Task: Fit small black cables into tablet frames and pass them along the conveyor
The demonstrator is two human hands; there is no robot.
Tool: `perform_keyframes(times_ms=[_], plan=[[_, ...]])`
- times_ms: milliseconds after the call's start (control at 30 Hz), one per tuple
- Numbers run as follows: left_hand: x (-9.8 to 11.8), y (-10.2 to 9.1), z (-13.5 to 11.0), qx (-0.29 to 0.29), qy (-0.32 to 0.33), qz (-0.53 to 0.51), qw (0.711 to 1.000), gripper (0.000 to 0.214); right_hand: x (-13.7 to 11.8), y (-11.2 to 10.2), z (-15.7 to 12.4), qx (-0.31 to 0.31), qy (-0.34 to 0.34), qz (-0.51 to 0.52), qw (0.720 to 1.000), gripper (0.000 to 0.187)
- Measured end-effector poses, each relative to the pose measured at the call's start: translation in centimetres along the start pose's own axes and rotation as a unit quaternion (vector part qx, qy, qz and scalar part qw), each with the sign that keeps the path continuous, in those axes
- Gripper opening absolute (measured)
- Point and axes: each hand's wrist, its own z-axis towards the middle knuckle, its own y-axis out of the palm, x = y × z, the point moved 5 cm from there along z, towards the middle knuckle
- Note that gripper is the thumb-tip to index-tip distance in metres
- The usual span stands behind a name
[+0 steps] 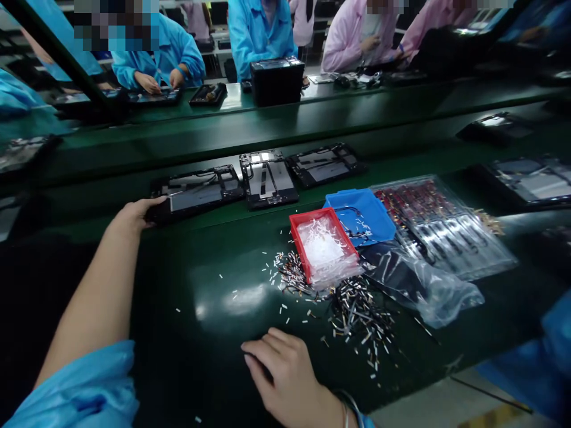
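Black frame point(196, 195), red tray point(300, 246) — green table point(200, 297)

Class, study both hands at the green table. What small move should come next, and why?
Probably pull the leftmost black panel nearer. The left hand has its grip on that panel's near corner, while the right hand rests open on the table beside the loose small parts, free to steady it.

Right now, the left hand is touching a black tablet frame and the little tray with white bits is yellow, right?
Not quite. The head view shows the little tray with white bits is red, not yellow. The left hand does touch the black tablet frame.
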Motion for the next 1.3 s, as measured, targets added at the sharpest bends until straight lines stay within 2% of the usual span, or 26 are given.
perform_keyframes(times_ms=[100,167,233,300,400,500,533,600,667,700,733,767,800,833,867,900,933,967,1000,1067,1100,1167,1300], plan=[[0.3,-1.4,-2.5,-0.001,-0.117,-0.071,0.991,0.027,0.0,0.5,0.0,-0.022,-0.013,-0.023,0.999,0.021],[0.6,-2.4,-5.8,0.017,-0.133,-0.139,0.981,0.015,0.0,0.8,0.1,-0.028,-0.027,-0.039,0.999,0.023],[0.0,-3.2,-10.4,0.043,-0.126,-0.205,0.97,0.011,0.0,0.8,0.2,-0.025,-0.04,-0.047,0.998,0.023],[-1.9,-3.5,-16.0,0.058,-0.118,-0.261,0.956,0.013,0.0,0.5,0.3,-0.008,-0.048,-0.048,0.998,0.023],[-7.0,-2.8,-25.0,0.045,-0.152,-0.313,0.937,0.011,0.1,-0.4,0.6,0.041,-0.049,-0.046,0.997,0.02],[-12.3,-0.9,-32.8,-0.048,-0.257,-0.373,0.89,0.026,1.0,-1.4,0.9,0.091,-0.019,-0.069,0.993,0.019],[-13.5,-0.3,-35.0,-0.103,-0.3,-0.38,0.869,0.027,1.4,-1.6,1.0,0.095,0.001,-0.084,0.992,0.02],[-14.5,0.3,-38.5,-0.243,-0.367,-0.384,0.812,0.028,2.4,-1.5,0.9,0.078,0.051,-0.128,0.987,0.022],[-13.9,-0.2,-40.7,-0.396,-0.38,-0.375,0.747,0.034,3.2,-1.2,0.6,0.036,0.103,-0.181,0.977,0.026],[-13.3,-0.9,-40.8,-0.451,-0.359,-0.362,0.733,0.036,3.5,-1.0,0.3,0.011,0.126,-0.205,0.971,0.028],[-12.6,-1.6,-40.2,-0.482,-0.315,-0.346,0.741,0.034,3.6,-0.8,-0.1,-0.015,0.143,-0.224,0.964,0.03],[-11.9,-2.4,-38.6,-0.485,-0.248,-0.324,0.773,0.03,3.7,-0.6,-0.4,-0.036,0.156,-0.237,0.958,0.031],[-11.2,-3.1,-36.2,-0.455,-0.166,-0.297,0.823,0.027,3.6,-0.5,-0.7,-0.051,0.162,-0.245,0.954,0.033],[-10.5,-3.7,-33.2,-0.39,-0.072,-0.267,0.878,0.023,3.5,-0.3,-0.9,-0.06,0.164,-0.248,0.953,0.034],[-9.8,-4.3,-29.9,-0.301,0.022,-0.227,0.926,0.019,3.4,-0.2,-1.0,-0.063,0.161,-0.247,0.953,0.036],[-9.3,-4.7,-26.6,-0.189,0.084,-0.198,0.958,0.018,3.3,-0.1,-1.0,-0.063,0.154,-0.242,0.956,0.037],[-9.1,-4.5,-23.6,-0.112,0.109,-0.186,0.97,0.02,3.2,0.0,-1.0,-0.063,0.144,-0.234,0.959,0.037],[-9.0,-3.8,-20.9,-0.058,0.105,-0.19,0.974,0.021,3.1,0.1,-0.8,-0.064,0.133,-0.226,0.963,0.037],[-8.8,-2.6,-18.8,-0.048,0.097,-0.201,0.974,0.021,3.1,0.2,-0.7,-0.064,0.123,-0.22,0.966,0.037],[-8.2,-0.1,-16.4,-0.071,0.085,-0.222,0.969,0.019,3.0,0.3,-0.6,-0.064,0.111,-0.22,0.967,0.035],[-7.9,0.9,-16.1,-0.087,0.081,-0.231,0.966,0.019,3.0,0.3,-0.7,-0.062,0.11,-0.224,0.966,0.035],[-7.7,1.6,-16.7,-0.098,0.075,-0.245,0.962,0.015,2.8,0.3,-1.3,-0.057,0.113,-0.234,0.964,0.034],[-8.5,0.4,-19.6,-0.097,0.036,-0.259,0.96,0.013,1.4,0.1,-4.0,-0.052,0.111,-0.234,0.964,0.033]])
